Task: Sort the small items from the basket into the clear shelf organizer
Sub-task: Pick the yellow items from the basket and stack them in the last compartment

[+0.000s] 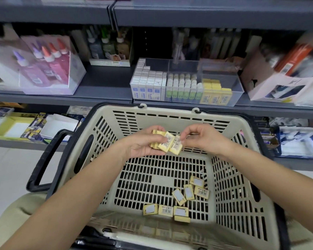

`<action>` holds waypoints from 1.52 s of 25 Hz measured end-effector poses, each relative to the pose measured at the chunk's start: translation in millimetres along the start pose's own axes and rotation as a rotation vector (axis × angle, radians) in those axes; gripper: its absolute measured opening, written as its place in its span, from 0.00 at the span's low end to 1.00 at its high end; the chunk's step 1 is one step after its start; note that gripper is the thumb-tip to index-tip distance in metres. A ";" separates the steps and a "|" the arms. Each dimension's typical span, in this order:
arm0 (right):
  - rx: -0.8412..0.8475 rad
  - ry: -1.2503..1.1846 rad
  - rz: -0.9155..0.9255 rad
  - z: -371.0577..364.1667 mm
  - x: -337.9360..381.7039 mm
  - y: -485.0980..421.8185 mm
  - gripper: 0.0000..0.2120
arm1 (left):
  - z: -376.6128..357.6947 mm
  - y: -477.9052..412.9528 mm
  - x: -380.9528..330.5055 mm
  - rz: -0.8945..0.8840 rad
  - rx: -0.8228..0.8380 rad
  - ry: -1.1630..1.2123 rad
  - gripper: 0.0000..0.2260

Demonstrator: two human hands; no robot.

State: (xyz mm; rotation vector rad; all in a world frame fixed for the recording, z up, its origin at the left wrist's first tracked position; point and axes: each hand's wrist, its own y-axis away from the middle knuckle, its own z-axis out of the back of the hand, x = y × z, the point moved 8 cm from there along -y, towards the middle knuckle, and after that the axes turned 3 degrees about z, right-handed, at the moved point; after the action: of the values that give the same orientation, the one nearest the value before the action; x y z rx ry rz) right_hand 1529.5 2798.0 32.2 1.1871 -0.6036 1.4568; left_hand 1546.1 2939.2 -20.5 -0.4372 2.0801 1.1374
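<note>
You see bright, even light with faint shadows; the basket (170,110) looks sharp, while the shelves (107,82) blur and bow outward.

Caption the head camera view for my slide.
Left hand holds small yellow boxes over the beige basket; right hand pinches one; clear organizer ahead.

Dark grey metal shelving (206,13) is seen across the whole width, evenly lit, with its boards joined at a seam left of centre. Towards the left end of the middle shelf (105,82) a display box of glue bottles (49,65) with purple and orange caps is set, a small tray of bottles (109,49) is placed at the back edge just beside it, and an opened white carton (278,74) is stood at the right end. A yellow tray (13,127) is kept on the left of the lower shelf, and a pale floor (7,174) is seen below it.
</note>
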 end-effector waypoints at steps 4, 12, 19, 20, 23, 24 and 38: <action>-0.052 -0.067 0.041 34.3 8.1 4.8 0.14 | -27.4 1.4 -21.6 -0.068 0.050 -0.002 0.15; -0.083 0.159 0.119 117.1 37.3 4.8 0.10 | -71.1 -23.7 -78.6 -0.231 -0.055 -0.093 0.13; -0.566 0.917 0.142 219.5 52.5 -37.0 0.09 | -84.3 -50.9 -109.1 -0.294 -0.126 -0.061 0.16; -0.551 0.980 0.119 216.6 45.9 -44.7 0.09 | -84.4 -53.2 -108.0 -0.286 -0.129 -0.061 0.16; -0.439 0.874 0.027 209.5 21.5 -65.2 0.09 | -83.2 -56.9 -107.6 -0.276 -0.117 -0.066 0.15; -0.399 0.813 -0.004 208.5 15.0 -70.2 0.08 | -82.5 -57.3 -108.6 -0.277 -0.115 -0.067 0.15; -0.381 0.825 0.109 190.2 31.5 -63.6 0.10 | -82.0 -61.6 -117.4 -0.321 -0.153 0.023 0.14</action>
State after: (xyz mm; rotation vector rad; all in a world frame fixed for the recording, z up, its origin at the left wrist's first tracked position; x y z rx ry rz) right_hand 1656.6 2662.9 114.9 0.2049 -0.3374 1.6641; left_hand 1628.0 2832.0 57.5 -0.8284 1.8631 1.1035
